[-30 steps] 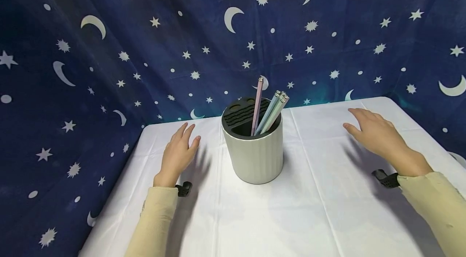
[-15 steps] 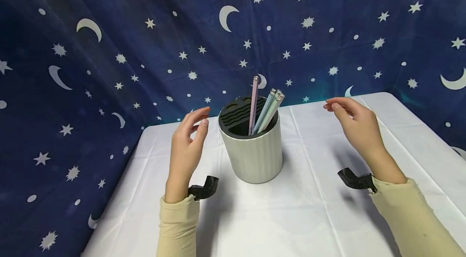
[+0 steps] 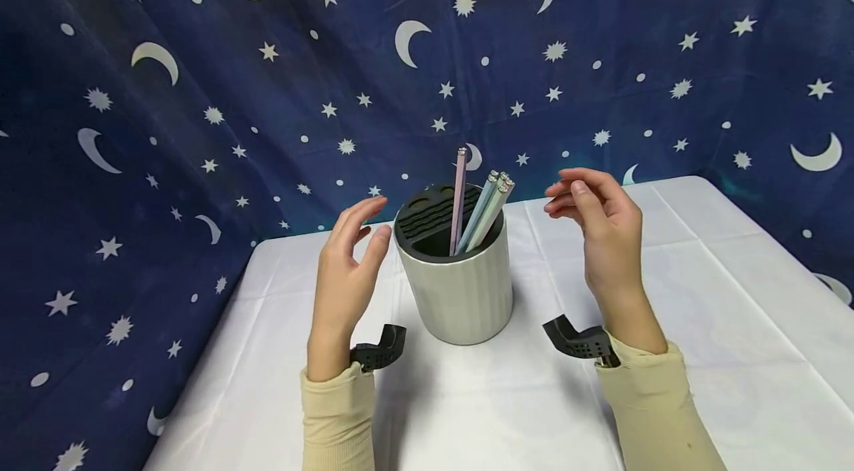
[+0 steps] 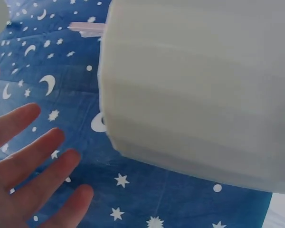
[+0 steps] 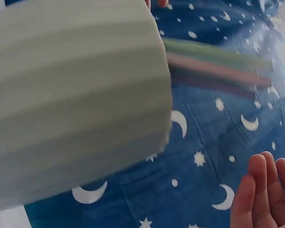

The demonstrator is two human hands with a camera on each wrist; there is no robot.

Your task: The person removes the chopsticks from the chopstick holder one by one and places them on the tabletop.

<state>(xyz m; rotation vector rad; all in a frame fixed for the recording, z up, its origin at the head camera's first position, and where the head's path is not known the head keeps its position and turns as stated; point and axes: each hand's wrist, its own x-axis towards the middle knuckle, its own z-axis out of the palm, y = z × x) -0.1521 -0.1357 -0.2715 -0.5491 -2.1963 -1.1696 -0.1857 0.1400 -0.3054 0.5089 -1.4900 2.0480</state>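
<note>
Partly hidden: sticks (image 3: pixel 477 213), lower ends inside ribbed cup (image 3: pixel 460 300).

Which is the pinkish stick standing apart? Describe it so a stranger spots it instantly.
On the white tablecloth, between the left hand and right hand, stands a pale ribbed holder. From its black top rises the pinkish stick. It stands nearly upright, its end highest in the head view; the bluish and greenish sticks lean right together.

We note a deep-blue cloth backdrop (image 3: pixel 367 33), pale moon-and-star print, teal tint toward its foot, white-clothed table (image 3: pixel 727 285) before it, rounded far corners, long creases along the top.
</note>
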